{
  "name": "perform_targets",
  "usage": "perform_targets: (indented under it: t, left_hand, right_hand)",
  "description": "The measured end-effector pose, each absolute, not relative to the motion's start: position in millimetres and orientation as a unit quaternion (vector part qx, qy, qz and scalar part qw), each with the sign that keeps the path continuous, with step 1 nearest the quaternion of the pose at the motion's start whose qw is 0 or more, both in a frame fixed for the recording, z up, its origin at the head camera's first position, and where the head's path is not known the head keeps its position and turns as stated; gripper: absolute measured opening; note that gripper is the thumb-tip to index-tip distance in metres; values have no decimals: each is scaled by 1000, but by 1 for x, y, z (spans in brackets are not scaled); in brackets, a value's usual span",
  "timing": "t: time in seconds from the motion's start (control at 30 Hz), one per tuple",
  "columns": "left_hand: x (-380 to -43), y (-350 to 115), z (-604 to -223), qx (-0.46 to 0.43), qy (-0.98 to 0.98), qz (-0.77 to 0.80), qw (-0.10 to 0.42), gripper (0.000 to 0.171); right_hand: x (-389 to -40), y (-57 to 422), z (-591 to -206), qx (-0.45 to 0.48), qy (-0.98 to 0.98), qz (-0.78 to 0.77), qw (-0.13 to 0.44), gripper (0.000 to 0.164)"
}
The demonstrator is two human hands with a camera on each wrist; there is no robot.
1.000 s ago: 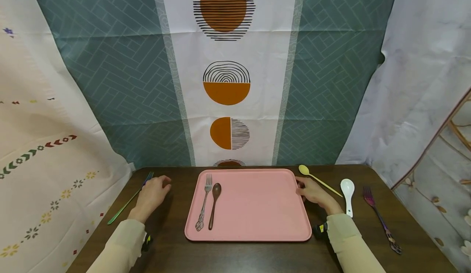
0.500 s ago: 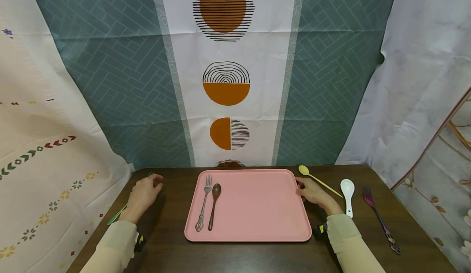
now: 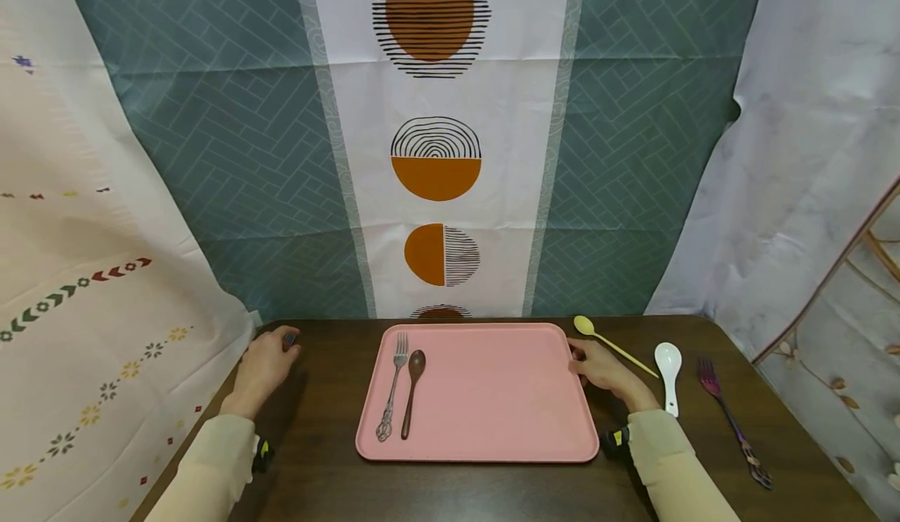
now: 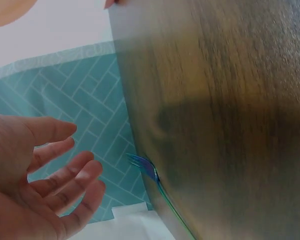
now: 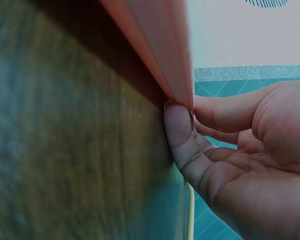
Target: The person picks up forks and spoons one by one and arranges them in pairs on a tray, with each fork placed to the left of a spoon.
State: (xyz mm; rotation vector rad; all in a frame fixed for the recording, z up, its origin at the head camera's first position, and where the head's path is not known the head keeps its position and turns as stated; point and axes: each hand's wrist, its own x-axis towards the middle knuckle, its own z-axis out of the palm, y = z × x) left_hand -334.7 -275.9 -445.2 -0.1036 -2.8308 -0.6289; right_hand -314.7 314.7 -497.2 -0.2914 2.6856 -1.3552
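Observation:
My left hand (image 3: 263, 370) hovers over the table's left side, above a blue-purple fork with a green handle. In the left wrist view the fingers of the left hand (image 4: 55, 180) are loosely bent and apart from the fork (image 4: 149, 169), which lies on the table. From the head, the hand hides most of that fork; only its tines (image 3: 289, 341) show. My right hand (image 3: 605, 367) pinches the right rim of a pink tray (image 3: 506, 412). In the tray, toward its left, lie a silver fork (image 3: 391, 393) and a dark brown spoon (image 3: 415, 385).
Right of the tray, a yellow spoon (image 3: 612, 344), a white spoon (image 3: 669, 373) and a purple fork (image 3: 731, 416) lie on the dark wooden table (image 3: 450, 495). A patterned curtain (image 3: 450, 194) hangs behind the table's far edge.
My left hand has moved left, now covering most of the green-handled fork. The right hand stays at the tray's rim, and the tray has not moved on the table.

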Motion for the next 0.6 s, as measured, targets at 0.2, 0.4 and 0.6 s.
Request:
perform_targets:
  t: [0.2,0.4,0.6]
  left_hand:
    - [-338,-281,-448,-39,-968,-213,125,35]
    - [-339,-287,-450,-41,-968,-212,127,35]
    - [-337,-297,-459,-25,-972,-200,121,41]
  right_hand:
    - [-315,315,-497,-93,892,-438,61,59]
    - [-313,315,-495,-100,889,-444,56,59]
    - [-312,314,-494,-112,883,-453,52,57]
